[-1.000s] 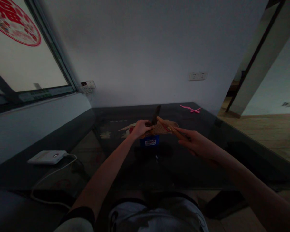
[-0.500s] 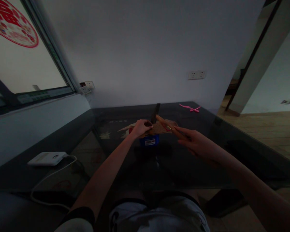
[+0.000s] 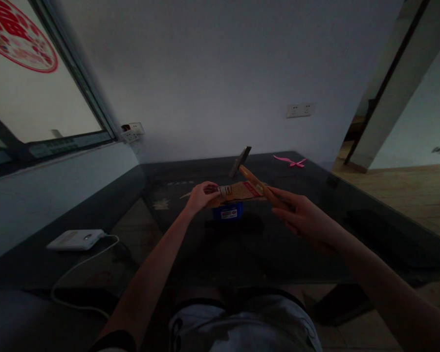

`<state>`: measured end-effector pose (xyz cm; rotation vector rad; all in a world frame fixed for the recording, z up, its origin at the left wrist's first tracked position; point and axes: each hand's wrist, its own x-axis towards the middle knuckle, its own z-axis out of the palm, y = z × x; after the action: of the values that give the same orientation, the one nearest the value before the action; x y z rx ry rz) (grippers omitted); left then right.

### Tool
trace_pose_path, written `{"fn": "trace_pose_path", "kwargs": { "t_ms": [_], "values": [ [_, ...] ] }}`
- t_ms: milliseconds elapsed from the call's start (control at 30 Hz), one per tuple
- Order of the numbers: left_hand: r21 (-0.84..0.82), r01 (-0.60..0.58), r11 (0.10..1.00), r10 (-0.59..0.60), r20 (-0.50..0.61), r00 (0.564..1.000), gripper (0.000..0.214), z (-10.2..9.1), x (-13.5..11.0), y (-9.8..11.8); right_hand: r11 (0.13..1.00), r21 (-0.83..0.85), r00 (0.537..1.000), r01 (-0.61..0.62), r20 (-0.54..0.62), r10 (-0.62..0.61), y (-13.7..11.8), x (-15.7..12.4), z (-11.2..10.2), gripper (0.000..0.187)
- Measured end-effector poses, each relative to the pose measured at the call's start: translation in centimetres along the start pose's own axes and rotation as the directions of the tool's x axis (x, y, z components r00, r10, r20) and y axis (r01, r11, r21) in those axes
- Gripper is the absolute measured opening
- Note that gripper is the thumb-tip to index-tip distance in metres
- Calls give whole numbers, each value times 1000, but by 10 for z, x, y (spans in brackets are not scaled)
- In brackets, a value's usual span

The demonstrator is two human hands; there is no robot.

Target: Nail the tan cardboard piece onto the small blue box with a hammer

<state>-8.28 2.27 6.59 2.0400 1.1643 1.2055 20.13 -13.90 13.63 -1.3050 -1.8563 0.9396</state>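
My right hand [image 3: 300,212] is closed round the wooden handle of a hammer [image 3: 257,183]. Its dark metal head is raised above the far side of a printed brown piece of cardboard [image 3: 238,192]. The cardboard lies over a blue box [image 3: 228,212] with a white label, which sits on the dark table. At the cardboard's left end, my left hand [image 3: 202,195] grips it with curled fingers; anything small under those fingertips is hidden.
A white power bank [image 3: 76,239] with a white cable lies at the left of the dark glossy table [image 3: 190,254]. Near the far right corner is a pink ribbon-like item [image 3: 291,161]. A dark flat object [image 3: 388,237] lies at the right, and a wall stands behind.
The hammer head has risen off the cardboard area. My left hand has shifted left along the cardboard, baring more of its printed top.
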Motion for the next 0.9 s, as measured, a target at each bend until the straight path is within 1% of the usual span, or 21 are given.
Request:
{"fn": "trace_pose_path", "kwargs": {
  "t_ms": [200, 333, 433, 533, 633, 700, 833, 900],
  "values": [
    [88, 50, 995, -45, -59, 997, 16, 15, 4, 3, 1000, 15, 998, 25, 61, -25, -12, 8, 12, 63],
    [101, 79, 992, -69, -97, 993, 15, 17, 4, 3, 1000, 16, 996, 22, 81, -23, -22, 12, 20, 62],
    [112, 92, 989, -79, -116, 990, 15, 17, 2, 3, 1000, -6, 996, 22, 86, -21, -24, 17, 24, 62],
    [134, 102, 986, -86, -119, 989, 16, 17, 0, 5, 1000, -18, 993, 20, 118, -18, -23, 22, 25, 62],
    [163, 97, 982, -81, -106, 991, 17, 17, 0, 4, 1000, -5, 987, -11, 159, 12, -22, 24, 24, 62],
    [164, 93, 982, -77, -106, 991, 17, 18, 0, 3, 1000, 13, 988, -21, 151, 19, -23, 23, 23, 62],
    [180, 86, 980, -66, -112, 991, 13, 19, 2, 4, 999, 32, 993, 33, 110, -36, -26, 18, 21, 61],
    [199, 88, 976, -68, -108, 992, 14, 18, 1, 7, 999, 26, 992, 28, 121, -31, -25, 16, 22, 61]
  ]
}}
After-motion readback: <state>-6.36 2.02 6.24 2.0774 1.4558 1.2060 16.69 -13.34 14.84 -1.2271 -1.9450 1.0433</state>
